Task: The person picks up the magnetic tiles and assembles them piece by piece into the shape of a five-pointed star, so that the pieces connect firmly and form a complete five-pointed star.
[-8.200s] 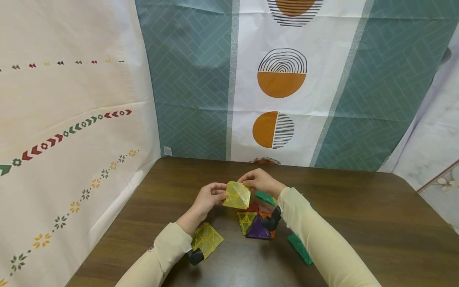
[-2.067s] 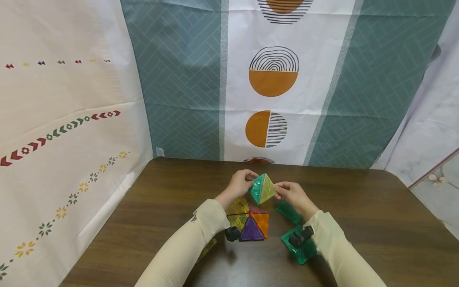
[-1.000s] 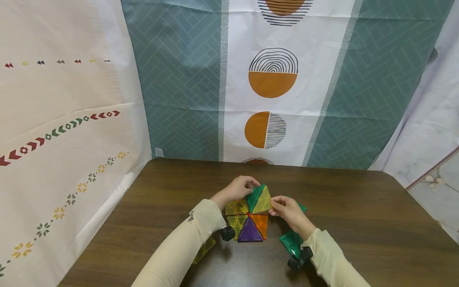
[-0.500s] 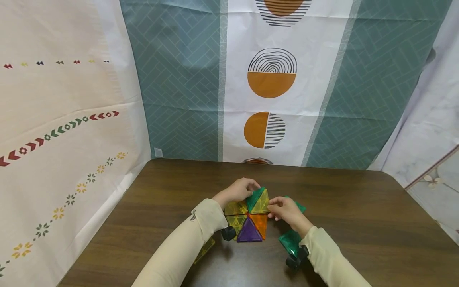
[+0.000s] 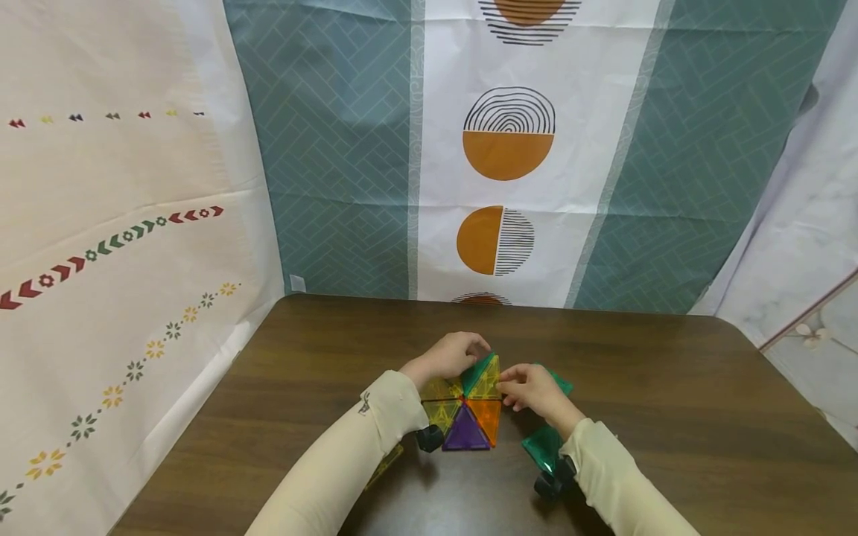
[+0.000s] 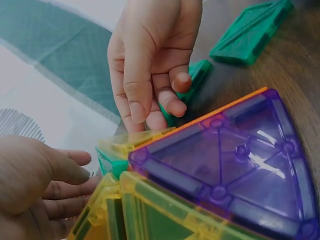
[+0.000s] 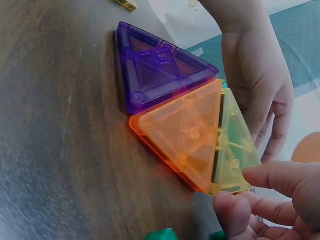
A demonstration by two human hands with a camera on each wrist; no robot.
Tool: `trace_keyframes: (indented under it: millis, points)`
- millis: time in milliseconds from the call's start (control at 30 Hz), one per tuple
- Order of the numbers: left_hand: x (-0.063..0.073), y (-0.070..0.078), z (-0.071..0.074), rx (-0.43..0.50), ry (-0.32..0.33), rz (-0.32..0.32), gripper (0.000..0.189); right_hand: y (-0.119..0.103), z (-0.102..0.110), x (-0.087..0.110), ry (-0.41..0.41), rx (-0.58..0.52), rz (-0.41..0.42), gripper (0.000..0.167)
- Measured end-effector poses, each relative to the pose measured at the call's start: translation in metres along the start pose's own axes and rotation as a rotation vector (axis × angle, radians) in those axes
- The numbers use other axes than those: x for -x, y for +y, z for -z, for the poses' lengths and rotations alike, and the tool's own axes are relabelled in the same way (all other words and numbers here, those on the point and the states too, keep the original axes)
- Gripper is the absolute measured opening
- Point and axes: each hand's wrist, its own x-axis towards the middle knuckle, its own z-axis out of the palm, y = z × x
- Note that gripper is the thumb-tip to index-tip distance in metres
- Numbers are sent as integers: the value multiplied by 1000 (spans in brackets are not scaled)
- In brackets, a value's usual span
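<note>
A six-sided cluster of translucent triangular magnetic tiles lies on the table, with a purple tile (image 5: pixel 465 432) nearest me and an orange tile (image 5: pixel 488 418) beside it. Two yellow tiles (image 5: pixel 440 412) form its left side. At the far side sit a green tile (image 5: pixel 477 374) and another yellow tile (image 5: pixel 488 380). My left hand (image 5: pixel 450 356) reaches over the back left, its fingers extended beside the green tile in the left wrist view. My right hand (image 5: pixel 532 391) has its fingertips at the outer corner of the far yellow tile (image 7: pixel 235 155), thumb and finger around it.
Green tiles (image 5: pixel 541 448) lie right of the cluster near my right wrist, and another green piece (image 5: pixel 558 381) lies behind my right hand. A yellow tile (image 5: pixel 383 469) is partly hidden by my left sleeve. Patterned cloths (image 5: pixel 335 149) hang behind the brown table (image 5: pixel 322 327).
Both hands have lowered the joined green and yellow tiles into the far side of the cluster. Over the last half second they settle flatter, and my left fingers come off the green tile slightly.
</note>
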Motion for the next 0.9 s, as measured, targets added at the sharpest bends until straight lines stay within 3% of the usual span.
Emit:
trace_keyframes:
  millis: [300, 533, 733, 900]
  points:
    - [5, 17, 4, -10, 99, -47, 30, -12, 15, 8, 6, 53, 35, 31]
    - [12, 41, -5, -143, 174, -119, 36, -19, 38, 20, 10, 180, 97, 33]
    - [13, 54, -16, -265, 181, -174, 42, -20, 59, 26, 38, 258, 92, 33]
    - [9, 57, -29, -328, 162, -200, 44, -17, 69, 31, 58, 291, 67, 32]
